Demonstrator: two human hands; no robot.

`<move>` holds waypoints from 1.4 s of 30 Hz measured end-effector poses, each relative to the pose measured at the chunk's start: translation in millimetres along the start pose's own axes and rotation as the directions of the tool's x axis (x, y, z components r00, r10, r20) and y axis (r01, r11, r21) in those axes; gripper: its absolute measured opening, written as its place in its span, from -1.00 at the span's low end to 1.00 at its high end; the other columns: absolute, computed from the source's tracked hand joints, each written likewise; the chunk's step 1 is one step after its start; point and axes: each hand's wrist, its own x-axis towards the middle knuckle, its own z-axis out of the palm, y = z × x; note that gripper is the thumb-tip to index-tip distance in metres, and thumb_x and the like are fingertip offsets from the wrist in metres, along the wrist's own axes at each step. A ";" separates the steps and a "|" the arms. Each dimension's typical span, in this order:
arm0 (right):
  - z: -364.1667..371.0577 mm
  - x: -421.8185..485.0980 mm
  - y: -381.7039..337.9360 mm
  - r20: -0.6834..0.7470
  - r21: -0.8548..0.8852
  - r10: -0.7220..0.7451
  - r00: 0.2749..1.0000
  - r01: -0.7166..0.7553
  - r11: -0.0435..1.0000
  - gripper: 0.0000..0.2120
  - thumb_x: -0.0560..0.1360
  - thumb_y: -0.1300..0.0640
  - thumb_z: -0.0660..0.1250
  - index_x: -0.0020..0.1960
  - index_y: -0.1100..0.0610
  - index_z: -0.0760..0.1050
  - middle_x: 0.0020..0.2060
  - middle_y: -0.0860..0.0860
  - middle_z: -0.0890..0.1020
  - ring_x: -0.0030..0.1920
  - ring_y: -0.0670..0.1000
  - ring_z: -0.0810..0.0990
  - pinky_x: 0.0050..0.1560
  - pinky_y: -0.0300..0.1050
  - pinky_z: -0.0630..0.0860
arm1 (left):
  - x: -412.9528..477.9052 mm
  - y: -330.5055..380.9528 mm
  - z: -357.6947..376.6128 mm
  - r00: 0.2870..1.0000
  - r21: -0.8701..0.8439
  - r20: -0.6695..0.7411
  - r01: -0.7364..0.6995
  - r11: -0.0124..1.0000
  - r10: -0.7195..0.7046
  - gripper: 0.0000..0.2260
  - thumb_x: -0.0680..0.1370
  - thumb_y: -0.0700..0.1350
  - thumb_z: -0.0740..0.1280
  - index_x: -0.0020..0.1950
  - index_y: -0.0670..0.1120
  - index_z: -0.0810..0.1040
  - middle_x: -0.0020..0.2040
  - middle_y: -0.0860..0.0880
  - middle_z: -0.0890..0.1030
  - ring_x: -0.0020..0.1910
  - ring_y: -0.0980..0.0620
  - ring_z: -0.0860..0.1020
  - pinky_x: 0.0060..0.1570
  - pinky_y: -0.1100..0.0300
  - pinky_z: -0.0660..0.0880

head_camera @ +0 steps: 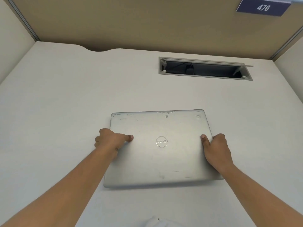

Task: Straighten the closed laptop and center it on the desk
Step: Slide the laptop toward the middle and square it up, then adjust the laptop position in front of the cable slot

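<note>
A closed silver laptop (164,161) with a round logo lies flat on the off-white desk (65,104), slightly right of the middle and nearly square to the desk's front. My left hand (111,140) grips its left edge, thumb lying on the lid. At the opposite side, my right hand (216,149) grips the right edge, thumb also on top. The other fingers of both hands are hidden below the laptop's sides.
An open cable hatch (205,68) is cut into the desk at the back right, behind the laptop. Tan partition walls (147,27) enclose the desk on three sides. A blue number plate (262,7) hangs at the top right.
</note>
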 end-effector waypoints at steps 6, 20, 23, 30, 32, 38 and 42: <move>4.1 -6.5 7.3 0.004 0.032 0.042 0.999 -0.042 0.999 -0.58 0.55 -0.16 0.20 -0.07 0.22 0.26 -0.15 0.14 0.46 -0.18 0.19 0.47 -0.24 -0.01 0.35 | -1.7 -1.5 8.9 0.996 0.057 -0.049 -0.074 0.996 0.076 -0.16 0.17 0.05 0.65 0.30 -0.19 0.32 0.28 -0.21 0.38 0.24 -0.22 0.35 -0.07 0.01 0.40; 11.3 -23.7 2.3 -0.160 -0.115 -0.033 0.987 0.015 0.993 -0.58 0.55 -0.15 0.17 -0.05 0.24 0.34 -0.11 0.17 0.51 -0.10 0.24 0.51 -0.15 0.09 0.48 | -23.8 -55.6 23.4 0.732 0.562 -0.250 -0.424 0.711 0.634 -0.24 0.46 0.37 0.18 0.40 -0.21 0.30 0.12 -0.21 0.44 0.05 -0.20 0.41 0.03 -0.06 0.40; 11.6 -23.5 3.4 -0.164 -0.109 -0.031 0.986 0.013 0.994 -0.58 0.54 -0.15 0.17 -0.03 0.24 0.35 -0.10 0.17 0.52 -0.10 0.25 0.51 -0.14 0.09 0.48 | -23.9 -53.4 24.2 0.742 0.559 -0.254 -0.411 0.720 0.621 -0.24 0.45 0.35 0.20 0.40 -0.22 0.29 0.11 -0.22 0.45 0.04 -0.21 0.42 0.00 -0.07 0.41; 12.1 -23.2 3.5 -0.161 -0.105 -0.030 0.986 0.013 0.994 -0.58 0.54 -0.16 0.17 -0.01 0.24 0.35 -0.07 0.17 0.52 -0.07 0.24 0.51 -0.13 0.08 0.47 | -23.3 -52.0 24.8 0.765 0.517 -0.282 -0.387 0.764 0.579 -0.28 0.41 0.37 0.25 0.19 -0.27 0.40 0.07 -0.23 0.47 0.03 -0.22 0.43 0.00 -0.06 0.43; 12.1 -23.1 3.5 -0.162 -0.104 -0.029 0.986 0.012 0.994 -0.58 0.54 -0.16 0.17 0.00 0.24 0.36 -0.07 0.17 0.53 -0.08 0.24 0.51 -0.13 0.08 0.48 | -22.4 -51.6 24.4 0.758 0.533 -0.277 -0.390 0.751 0.591 -0.32 0.40 0.37 0.25 0.10 -0.25 0.43 0.02 -0.23 0.47 -0.02 -0.22 0.44 -0.04 -0.05 0.43; 12.3 -21.4 6.1 -0.156 -0.095 -0.022 0.988 0.007 0.995 -0.57 0.53 -0.17 0.18 -0.01 0.24 0.36 -0.08 0.16 0.53 -0.09 0.23 0.52 -0.15 0.05 0.47 | -16.2 -50.3 15.3 0.723 0.631 -0.199 -0.422 0.651 0.662 -0.36 0.41 0.42 0.19 -0.04 -0.19 0.39 -0.13 -0.17 0.48 -0.21 -0.17 0.44 -0.29 0.03 0.38; 12.9 -20.4 6.8 -0.152 -0.090 -0.015 0.988 0.002 0.996 -0.57 0.53 -0.18 0.18 -0.02 0.22 0.36 -0.09 0.15 0.52 -0.10 0.22 0.51 -0.17 0.03 0.45 | -11.7 -50.1 9.4 0.711 0.673 -0.163 -0.427 0.604 0.684 -0.33 0.39 0.48 0.08 -0.08 -0.16 0.35 -0.20 -0.10 0.47 -0.30 -0.08 0.36 -0.39 0.10 0.33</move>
